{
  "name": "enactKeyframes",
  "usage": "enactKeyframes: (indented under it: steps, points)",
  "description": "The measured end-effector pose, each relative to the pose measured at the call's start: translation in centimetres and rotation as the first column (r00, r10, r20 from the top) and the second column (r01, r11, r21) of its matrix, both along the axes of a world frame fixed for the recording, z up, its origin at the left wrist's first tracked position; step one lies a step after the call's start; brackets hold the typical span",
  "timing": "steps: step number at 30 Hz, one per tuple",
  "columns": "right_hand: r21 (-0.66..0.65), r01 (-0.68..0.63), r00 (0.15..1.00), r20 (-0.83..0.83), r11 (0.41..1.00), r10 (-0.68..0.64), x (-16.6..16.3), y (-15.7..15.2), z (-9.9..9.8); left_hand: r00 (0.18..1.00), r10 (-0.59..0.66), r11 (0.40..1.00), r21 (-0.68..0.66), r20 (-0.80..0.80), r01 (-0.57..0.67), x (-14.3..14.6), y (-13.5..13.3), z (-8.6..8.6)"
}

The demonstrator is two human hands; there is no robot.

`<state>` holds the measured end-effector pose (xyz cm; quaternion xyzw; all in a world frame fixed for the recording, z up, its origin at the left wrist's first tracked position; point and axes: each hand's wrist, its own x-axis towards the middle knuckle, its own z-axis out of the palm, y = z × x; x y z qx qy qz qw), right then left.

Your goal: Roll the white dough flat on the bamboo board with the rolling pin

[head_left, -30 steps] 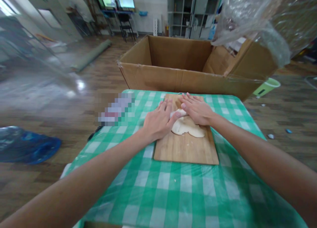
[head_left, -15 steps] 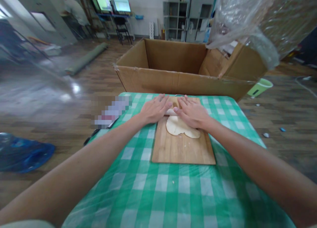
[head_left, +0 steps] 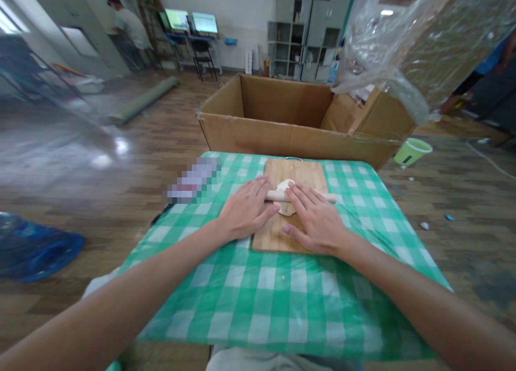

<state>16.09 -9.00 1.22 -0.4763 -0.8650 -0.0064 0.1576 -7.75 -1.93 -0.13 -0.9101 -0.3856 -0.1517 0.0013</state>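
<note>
A pale wooden rolling pin (head_left: pixel 277 195) lies across a flattened piece of white dough (head_left: pixel 287 209). Under the dough is a wooden cutting board (head_left: pixel 278 237) on the checked tablecloth. My left hand (head_left: pixel 248 207) rests flat on the pin's left part, fingers stretched forward and thumb out to the side. On the pin's right part lies my right hand (head_left: pixel 318 218), its fingers extended over the pin and the dough. The pin's right end sticks out past that hand. Part of the dough is hidden beneath the pin and my right fingers.
A green-and-white checked tablecloth (head_left: pixel 242 295) covers the table. At its far left edge is a blurred-out flat item (head_left: pixel 195 180). Beyond the table stands a large open cardboard box (head_left: pixel 282 134), with a green bin (head_left: pixel 413 151) to its right. A person (head_left: pixel 131 29) is at the back left.
Both hands and the rolling pin have come back toward me over the dough. Dough now shows beyond the pin as well. The view has shifted slightly.
</note>
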Motion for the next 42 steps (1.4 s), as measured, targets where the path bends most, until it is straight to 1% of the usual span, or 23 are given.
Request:
enactKeyframes:
  steps: [2, 4, 6, 8, 11, 13, 16, 18, 21, 25, 27, 29, 31, 33, 35, 38, 40, 42]
  points:
    - [-0.011, -0.016, 1.000, -0.013, 1.000, 0.016, 0.2, -0.1, 0.0, 1.000, 0.017, 1.000, 0.022, -0.012, -0.017, 0.0, -1.1, -0.1]
    - [-0.037, -0.037, 0.999, -0.028, 0.999, 0.036, 0.7, 0.6, 0.2, 0.998, 0.059, 0.997, 0.042, -0.021, -0.058, 0.4, -1.8, -0.1]
    - [-0.088, -0.064, 0.997, -0.040, 0.994, 0.061, 1.3, 2.2, 0.4, 0.993, 0.112, 0.993, 0.046, -0.024, -0.111, 1.0, -2.0, 0.0]
    - [-0.151, -0.085, 0.996, -0.046, 0.985, 0.079, 1.9, 4.4, 0.4, 0.987, 0.159, 0.987, 0.028, -0.023, -0.158, 1.6, -1.6, 0.1]
    - [-0.197, -0.070, 0.997, -0.050, 0.978, 0.062, 2.3, 8.3, 0.3, 0.978, 0.208, 0.978, -0.004, -0.025, -0.208, 2.4, 0.0, 0.5]
    - [-0.231, -0.038, 0.998, -0.057, 0.972, 0.025, 2.3, 11.1, 0.2, 0.970, 0.242, 0.970, -0.019, -0.036, -0.243, 2.8, 1.5, 0.7]
    - [-0.260, -0.032, 0.999, -0.040, 0.965, 0.023, 2.1, 14.6, 0.0, 0.956, 0.284, 0.955, -0.068, -0.069, -0.288, 3.1, 4.0, 0.8]
    - [-0.281, 0.028, 0.999, -0.026, 0.959, -0.037, 1.9, 16.1, -0.2, 0.954, 0.287, 0.950, -0.104, -0.085, -0.294, 3.1, 5.9, 0.7]
    - [-0.282, 0.112, 0.993, 0.007, 0.953, -0.115, 1.7, 17.0, -0.9, 0.963, 0.251, 0.958, -0.117, -0.096, -0.261, 2.7, 8.6, 0.4]
    - [-0.194, 0.089, 0.996, 0.014, 0.977, -0.088, 1.5, 16.2, -1.5, 0.981, 0.138, 0.980, -0.125, -0.137, -0.156, 2.2, 11.6, -0.1]
    - [-0.165, 0.079, 0.997, 0.007, 0.983, -0.079, 1.3, 15.3, -1.2, 0.984, 0.105, 0.986, -0.113, -0.140, -0.122, 2.1, 12.2, -0.2]
    - [-0.163, 0.082, 0.996, -0.006, 0.983, -0.084, 0.9, 14.0, -0.6, 0.987, 0.094, 0.990, -0.094, -0.128, -0.106, 2.0, 12.0, -0.3]
    - [-0.164, 0.082, 0.996, -0.015, 0.983, -0.086, 0.4, 12.5, 0.0, 0.990, 0.092, 0.992, -0.079, -0.108, -0.101, 1.8, 11.0, -0.2]
    - [-0.136, 0.086, 0.996, -0.011, 0.987, -0.089, -0.2, 10.6, 0.3, 0.992, 0.099, 0.992, -0.069, -0.080, -0.105, 1.4, 9.4, -0.2]
    - [-0.078, 0.089, 0.996, 0.014, 0.993, -0.088, -0.7, 8.4, 0.2, 0.995, 0.091, 0.995, -0.045, -0.050, -0.093, 0.8, 7.4, -0.2]
    - [-0.010, 0.070, 0.997, 0.031, 0.997, -0.070, -1.1, 5.5, -0.1, 0.999, 0.045, 0.999, 0.021, -0.022, -0.045, 0.0, 4.5, -0.3]
    - [0.001, 0.054, 0.998, 0.028, 0.999, -0.054, -0.9, 4.3, -0.2, 0.999, 0.033, 0.998, 0.056, -0.025, -0.032, -0.4, 2.9, -0.4]
    - [-0.021, 0.046, 0.999, 0.027, 0.999, -0.046, -0.2, 4.2, -0.1, 0.998, 0.047, 0.996, 0.076, -0.036, -0.044, -0.5, 1.7, -0.4]
